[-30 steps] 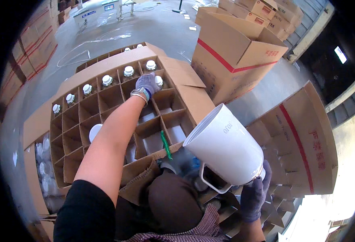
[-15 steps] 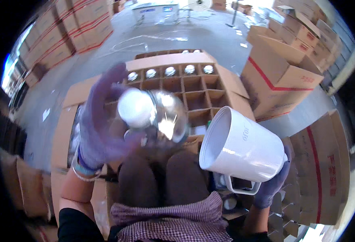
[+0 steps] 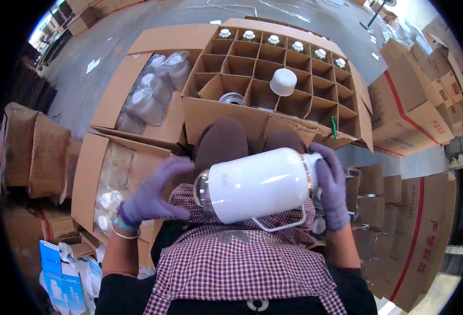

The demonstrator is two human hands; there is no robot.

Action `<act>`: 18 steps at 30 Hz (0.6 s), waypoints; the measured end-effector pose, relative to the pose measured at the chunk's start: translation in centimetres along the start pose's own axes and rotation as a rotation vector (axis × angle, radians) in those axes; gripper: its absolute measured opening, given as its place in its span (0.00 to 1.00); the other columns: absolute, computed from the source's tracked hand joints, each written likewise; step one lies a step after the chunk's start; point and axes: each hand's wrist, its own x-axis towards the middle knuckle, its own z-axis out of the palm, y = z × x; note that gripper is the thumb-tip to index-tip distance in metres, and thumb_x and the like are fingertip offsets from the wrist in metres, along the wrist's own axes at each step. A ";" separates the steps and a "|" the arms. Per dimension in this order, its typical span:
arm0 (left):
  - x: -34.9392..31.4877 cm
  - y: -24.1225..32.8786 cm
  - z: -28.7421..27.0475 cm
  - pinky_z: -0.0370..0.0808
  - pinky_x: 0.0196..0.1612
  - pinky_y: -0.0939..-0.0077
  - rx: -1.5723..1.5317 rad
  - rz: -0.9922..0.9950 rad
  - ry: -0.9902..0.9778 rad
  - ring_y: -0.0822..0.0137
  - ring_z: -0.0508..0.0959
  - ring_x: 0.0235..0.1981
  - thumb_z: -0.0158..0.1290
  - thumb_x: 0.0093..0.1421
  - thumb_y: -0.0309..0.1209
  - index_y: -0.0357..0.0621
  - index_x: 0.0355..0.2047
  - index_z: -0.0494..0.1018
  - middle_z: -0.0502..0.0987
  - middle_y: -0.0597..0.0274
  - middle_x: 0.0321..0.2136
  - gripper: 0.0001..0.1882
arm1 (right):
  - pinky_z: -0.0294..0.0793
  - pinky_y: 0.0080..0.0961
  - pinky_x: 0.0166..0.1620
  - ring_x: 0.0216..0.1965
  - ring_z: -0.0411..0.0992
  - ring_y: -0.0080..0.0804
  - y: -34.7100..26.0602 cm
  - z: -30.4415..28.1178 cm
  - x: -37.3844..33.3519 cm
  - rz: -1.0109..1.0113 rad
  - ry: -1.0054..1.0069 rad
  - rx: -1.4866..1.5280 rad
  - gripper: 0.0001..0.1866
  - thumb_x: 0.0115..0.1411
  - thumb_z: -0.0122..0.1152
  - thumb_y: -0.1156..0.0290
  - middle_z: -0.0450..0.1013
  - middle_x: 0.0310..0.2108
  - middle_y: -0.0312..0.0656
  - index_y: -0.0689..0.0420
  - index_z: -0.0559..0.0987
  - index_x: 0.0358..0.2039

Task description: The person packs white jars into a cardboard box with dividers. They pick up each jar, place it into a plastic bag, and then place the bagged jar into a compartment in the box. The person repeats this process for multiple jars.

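Note:
A white handled jug (image 3: 258,184) lies on its side across my lap, its handle pointing toward me. My right hand (image 3: 332,189) is closed around the narrow neck end at the right. From the jug's wide left end a shiny, glassy rounded part (image 3: 204,193) sticks out. Close to that end is my left hand (image 3: 160,191), fingers and thumb spread, with nothing in its grasp. Both hands wear thin purple-grey gloves. Ahead of my knees stands a divided carton (image 3: 231,118); a white cup-shaped cap (image 3: 283,82) sits upon its dividers.
Several white-capped bottles (image 3: 273,40) fill the carton's far row. To the left, an open box (image 3: 137,47) holds clear-wrapped glassy pieces (image 3: 150,100), and a nearer box (image 3: 87,194) holds more. Tall cartons (image 3: 405,107) stand at right. A blue printed box (image 3: 60,275) lies lower left.
The glass flask near my left hand is no longer seen separately; the jug's formerly hollow wide end now shows a glassy part. The jug has moved left over my lap, and my view has tilted down.

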 end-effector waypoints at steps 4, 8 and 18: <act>-1.5 -2.3 6.1 0.68 0.62 0.56 0.224 -0.038 0.042 0.45 0.71 0.57 0.73 0.43 0.45 0.40 0.57 0.70 0.70 0.45 0.55 0.43 | 0.71 0.26 0.56 0.50 0.72 0.30 4.4 1.4 -0.7 0.130 -0.090 0.003 0.18 0.72 0.49 0.64 0.75 0.48 0.42 0.61 0.76 0.55; 1.0 -0.1 7.6 0.73 0.54 0.58 0.110 -0.003 0.391 0.48 0.74 0.49 0.67 0.48 0.31 0.37 0.45 0.70 0.71 0.46 0.48 0.26 | 0.71 0.29 0.57 0.51 0.73 0.33 3.9 2.9 -0.8 -0.007 -0.186 -0.124 0.19 0.73 0.43 0.62 0.75 0.49 0.45 0.61 0.76 0.54; 3.9 2.5 5.6 0.72 0.54 0.58 -0.576 0.196 0.498 0.53 0.74 0.51 0.72 0.45 0.34 0.39 0.53 0.66 0.71 0.47 0.51 0.37 | 0.70 0.36 0.55 0.47 0.72 0.40 -7.9 2.6 -2.0 -0.611 0.084 0.043 0.29 0.57 0.65 0.60 0.74 0.44 0.47 0.60 0.75 0.57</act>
